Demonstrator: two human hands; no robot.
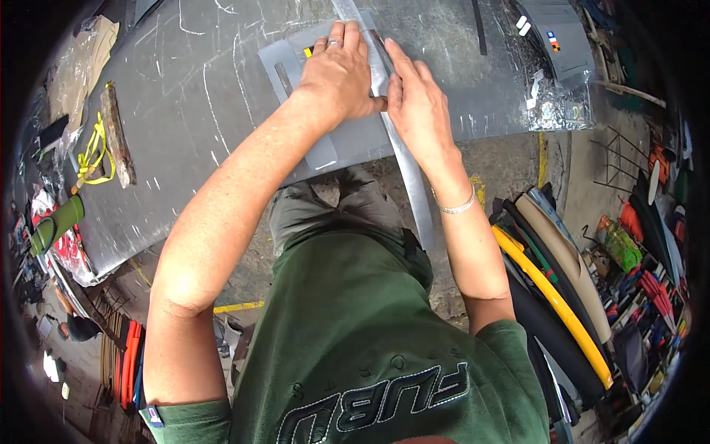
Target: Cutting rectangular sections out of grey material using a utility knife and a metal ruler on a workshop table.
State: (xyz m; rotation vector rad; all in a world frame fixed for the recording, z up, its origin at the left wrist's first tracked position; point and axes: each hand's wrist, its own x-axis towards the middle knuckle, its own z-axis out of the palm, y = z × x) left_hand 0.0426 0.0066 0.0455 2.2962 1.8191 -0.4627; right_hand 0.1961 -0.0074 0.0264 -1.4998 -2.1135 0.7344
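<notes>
In the head view, the left hand (pixel 338 81) lies flat with its fingers extended on a grey sheet (pixel 355 140) near the tabletop's (pixel 185 133) front edge, while the right hand (pixel 423 107) slants in beside a metal strip (pixel 407 159), fingers together (whether they grip anything, I cannot tell). The strip overhangs that edge; bare surface runs left to a wooden piece (pixel 118 137) and right to a clear packet (pixel 562 115).
</notes>
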